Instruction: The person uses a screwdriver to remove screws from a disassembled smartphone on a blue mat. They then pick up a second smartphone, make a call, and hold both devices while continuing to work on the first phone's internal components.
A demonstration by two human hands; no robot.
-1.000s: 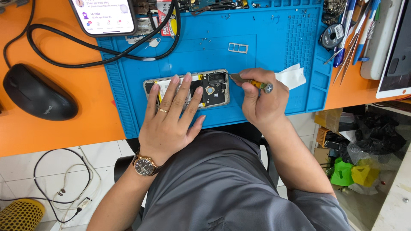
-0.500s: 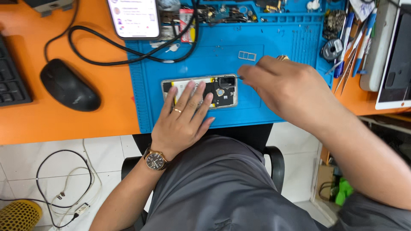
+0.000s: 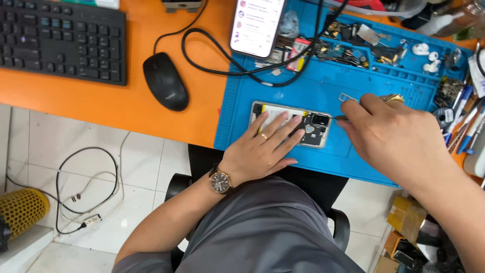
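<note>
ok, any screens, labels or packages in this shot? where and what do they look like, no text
Lit phone: top centre, straddling the orange desk and the blue mat; upright rectangle, white screen with small pink icons.
Small label or card: on the mat just right of that phone; red and white rectangle.
Opened phone: mid-mat under the left hand; back off, no screen showing.
No clear packages.
</note>
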